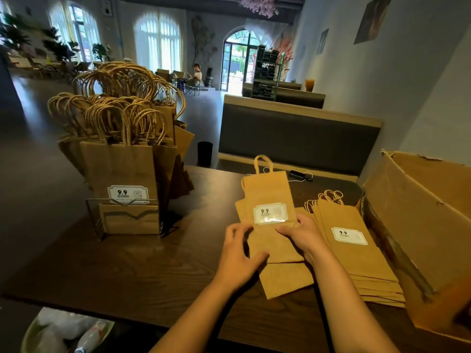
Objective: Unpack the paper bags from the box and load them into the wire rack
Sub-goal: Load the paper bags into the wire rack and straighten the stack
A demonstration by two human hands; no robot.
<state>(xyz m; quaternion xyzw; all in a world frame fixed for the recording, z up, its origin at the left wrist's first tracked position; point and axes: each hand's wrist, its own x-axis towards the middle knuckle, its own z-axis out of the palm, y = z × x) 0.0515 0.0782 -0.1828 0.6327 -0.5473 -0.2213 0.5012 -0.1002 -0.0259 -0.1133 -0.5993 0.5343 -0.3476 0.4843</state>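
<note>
A flat brown paper bag with a white "9.9" label lies on the dark wooden table, on top of a few more flat bags. My left hand grips its lower left edge and my right hand pinches its folded bottom just under the label. To the right lies a stack of flat bags. The open cardboard box stands at the far right. On the left the wire rack holds several upright bags with twisted handles.
A small black device with a white cable lies at the table's far edge. A grey padded bench back stands behind the table, with a black cup beside it. A bin with plastic waste sits below the near left edge.
</note>
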